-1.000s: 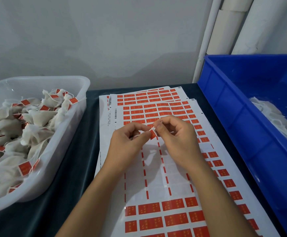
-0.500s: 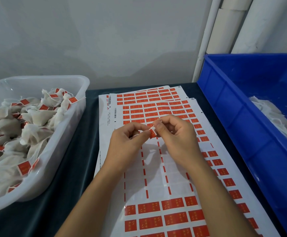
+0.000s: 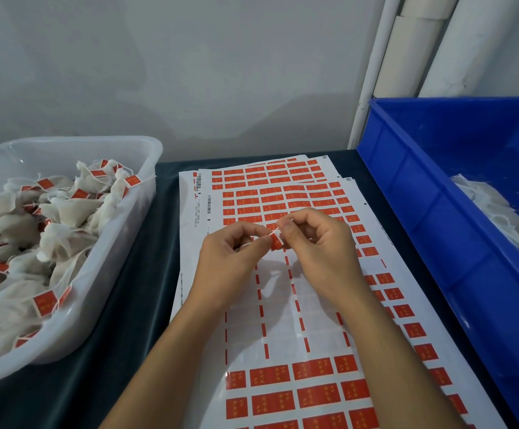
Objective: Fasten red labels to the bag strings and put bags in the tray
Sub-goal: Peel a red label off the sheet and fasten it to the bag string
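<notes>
— Position of both arms?
— Bare forearms enter from the lower edge and converge toward the centre, wrists roughly level.
— Left hand (image 3: 230,261)?
— Back of the hand up, fingers curled, thumb and forefinger pinching a small red label (image 3: 276,241) at its left edge.
— Right hand (image 3: 320,246)?
— Fingers curled inward, thumb and forefinger pinching the same label from the right. Fingertips of the two hands nearly touch.
</notes>
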`<state>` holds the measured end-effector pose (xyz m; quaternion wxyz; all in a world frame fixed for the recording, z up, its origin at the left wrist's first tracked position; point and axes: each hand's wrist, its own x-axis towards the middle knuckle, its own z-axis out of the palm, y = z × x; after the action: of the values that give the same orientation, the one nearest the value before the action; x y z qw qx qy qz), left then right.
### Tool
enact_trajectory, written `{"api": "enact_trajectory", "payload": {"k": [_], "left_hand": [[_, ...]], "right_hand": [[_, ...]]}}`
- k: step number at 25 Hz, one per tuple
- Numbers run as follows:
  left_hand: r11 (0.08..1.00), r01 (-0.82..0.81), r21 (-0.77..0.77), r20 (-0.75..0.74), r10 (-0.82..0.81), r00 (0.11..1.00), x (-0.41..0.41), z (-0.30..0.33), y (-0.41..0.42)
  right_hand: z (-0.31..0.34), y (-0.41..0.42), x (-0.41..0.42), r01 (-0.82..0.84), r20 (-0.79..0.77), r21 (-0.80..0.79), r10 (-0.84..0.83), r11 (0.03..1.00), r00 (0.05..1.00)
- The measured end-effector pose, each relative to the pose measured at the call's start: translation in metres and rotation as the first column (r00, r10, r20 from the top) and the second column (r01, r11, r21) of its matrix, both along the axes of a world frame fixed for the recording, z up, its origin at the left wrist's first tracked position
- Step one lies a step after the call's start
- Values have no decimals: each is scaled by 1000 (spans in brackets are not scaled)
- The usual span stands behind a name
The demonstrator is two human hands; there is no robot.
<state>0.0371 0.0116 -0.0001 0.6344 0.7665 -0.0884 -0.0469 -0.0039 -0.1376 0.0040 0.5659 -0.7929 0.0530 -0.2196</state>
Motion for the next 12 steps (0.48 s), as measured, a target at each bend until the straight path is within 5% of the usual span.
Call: {"api": "enact_trajectory", "payload": {"k": [12], "left_hand": [[1000, -5, 3, -17, 6, 1000, -1, 2, -1]], "right_hand": [[0, 0, 0, 5, -2, 2, -5, 1000, 1000]]}}
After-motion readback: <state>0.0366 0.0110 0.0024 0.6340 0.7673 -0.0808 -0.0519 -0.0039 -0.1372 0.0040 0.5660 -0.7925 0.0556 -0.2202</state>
